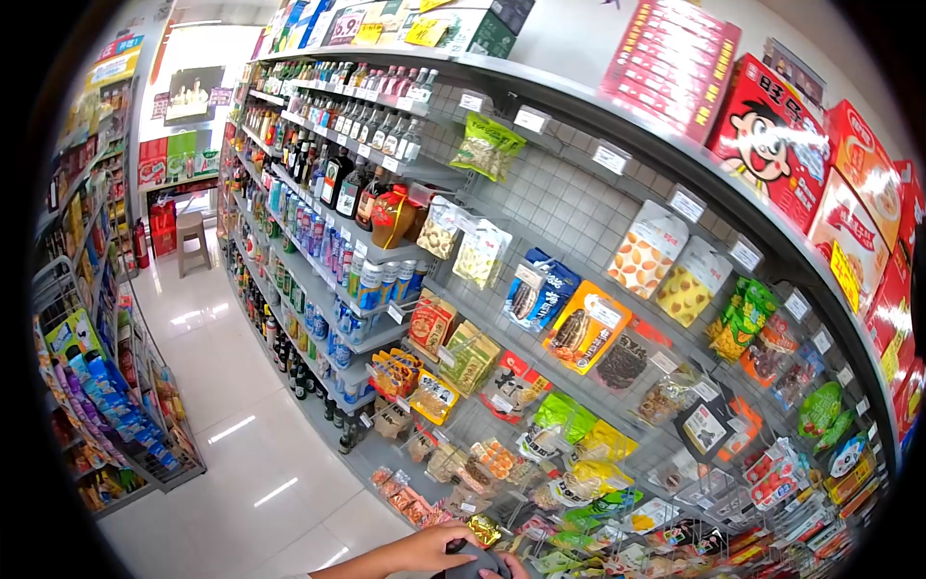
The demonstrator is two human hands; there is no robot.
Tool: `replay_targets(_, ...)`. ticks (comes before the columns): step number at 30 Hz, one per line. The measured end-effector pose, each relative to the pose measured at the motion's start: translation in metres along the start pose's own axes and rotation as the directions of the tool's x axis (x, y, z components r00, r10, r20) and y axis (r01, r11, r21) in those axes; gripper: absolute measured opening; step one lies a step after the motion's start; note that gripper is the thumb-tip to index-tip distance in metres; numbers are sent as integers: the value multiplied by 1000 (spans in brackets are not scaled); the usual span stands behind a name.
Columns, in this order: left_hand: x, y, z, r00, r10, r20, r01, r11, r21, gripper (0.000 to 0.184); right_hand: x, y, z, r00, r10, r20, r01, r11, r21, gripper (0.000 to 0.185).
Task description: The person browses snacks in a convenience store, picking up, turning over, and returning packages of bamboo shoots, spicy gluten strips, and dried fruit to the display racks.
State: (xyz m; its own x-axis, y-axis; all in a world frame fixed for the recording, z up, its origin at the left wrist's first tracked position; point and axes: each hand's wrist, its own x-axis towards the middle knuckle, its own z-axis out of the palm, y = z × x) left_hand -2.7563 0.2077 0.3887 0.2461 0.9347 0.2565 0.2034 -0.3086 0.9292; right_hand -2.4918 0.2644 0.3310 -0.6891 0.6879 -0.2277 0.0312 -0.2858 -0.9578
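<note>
At the bottom edge, my left hand [434, 547] reaches in from the left with its fingers curled on a dark grey, rounded object [475, 563]. The object is partly cut off by the frame, and I cannot make out what it is. Just right of it, my right hand [511, 567] shows only in part, its fingertips against the same object. A shiny gold packet [484, 529] lies just beyond my hands, beside small snack bags [410, 502] on the lowest shelf level.
Hanging snack bags [588, 326] fill the wire rack on the right, under stacked red boxes [769, 143]. Bottles and cans [318, 232] line shelves further back. Left of the tiled aisle [241, 425] stands a wire basket rack [178, 425]; a stool [192, 241] is at the far end.
</note>
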Motion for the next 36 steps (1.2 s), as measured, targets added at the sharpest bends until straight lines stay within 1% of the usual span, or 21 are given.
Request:
replay_targets(3, -7, -23, -15, 995, 6, -102, -19, 992, -126, 35, 23, 3, 16, 984, -47, -172, 31, 995, -93, 66)
replay_targets(6, -18, -10, -35, 926, -122, -357, -9, 939, -343, 38, 63, -18, 33, 981, -189, -50, 180, 973, -144, 75)
replay_targets(7, -23, 4, -49, 893, -189, -409, 71, 956, -286, 33, 84, 16, 12, 970, -170, -172, 97, 925, -368, 80)
replay_targets(8, -26, 4, -63, 875, -208, -437, 88, 956, -278, 33, 97, 7, 17, 978, -155, -137, 97, 928, -359, 80)
replay_targets(10, -35, -2, -90, 793, -559, -241, 550, 828, -109, 38, 130, -27, 42, 1000, 27, 15, -22, 958, -286, 79)
replay_targets(11, -45, -34, -87, 823, -407, -396, 425, 904, -45, 40, 147, -19, 47, 995, -82, -48, 52, 892, -449, 69)
replay_targets(12, -49, -33, -100, 798, -417, -436, 447, 894, -36, 40, 173, -18, 48, 997, -78, 1, 71, 897, -437, 69)
replay_targets(14, -54, -26, -124, 703, -456, -545, 510, 858, -60, 38, 228, -14, 49, 878, -7, 478, 144, 957, -251, 55)
replay_targets(15, -57, -24, -131, 661, -458, -594, 420, 882, -213, 36, 236, -10, 68, 968, 81, 239, -13, 961, -276, 44)
replay_targets(16, -60, -23, -141, 629, -464, -624, 437, 875, -210, 36, 250, -14, 79, 955, 88, 282, -10, 964, -267, 44)
replay_targets(18, -69, -25, -157, 512, -501, -698, 451, 848, -278, 35, 257, -86, 127, 837, -17, 547, -35, 996, 85, 43)
replay_targets(20, -72, -20, -169, 434, -512, -742, 470, 831, -298, 37, 288, -80, 132, 791, 62, 609, -88, 996, 14, 46)
replay_targets(22, -67, -4, -180, 310, -585, -749, 402, 795, -454, 39, 315, -67, 137, 764, 174, 622, -11, 967, -256, 49)
replay_targets(24, -62, -7, -186, 283, -574, -768, 331, 810, -484, 40, 336, -58, 138, 734, 146, 663, 50, 962, -267, 45)
replay_targets(26, -52, -1, -187, 275, -442, -854, 329, 878, -348, 39, 364, -31, 134, 526, 216, 823, 158, 925, -345, 44)
replay_targets(28, -30, 23, -196, 261, -446, -856, 406, 855, -322, 41, 378, -17, 139, 477, 354, 804, 101, 887, -450, 47)
replay_targets(30, -18, 28, -204, 319, -416, -852, 358, 885, -297, 32, 380, -39, 155, 475, 293, 830, 400, 768, -500, 59)
replay_targets(31, -24, 33, -207, 397, -385, -833, 536, 834, -130, 57, 379, -42, 161, 533, 189, 825, 429, 780, -456, 77)
replay_targets(32, -23, 31, -212, 393, -386, -835, 538, 833, -132, 57, 383, -45, 165, 529, 190, 827, 429, 781, -454, 77)
replay_targets(35, -26, 18, -227, 587, -330, -739, 416, 906, -74, 71, 400, -23, 170, 570, 12, 822, 275, 939, -204, 103)
replay_targets(36, -29, 9, -233, 625, -331, -707, 423, 905, -51, 74, 405, -12, 174, 614, -132, 778, 383, 912, -147, 89)
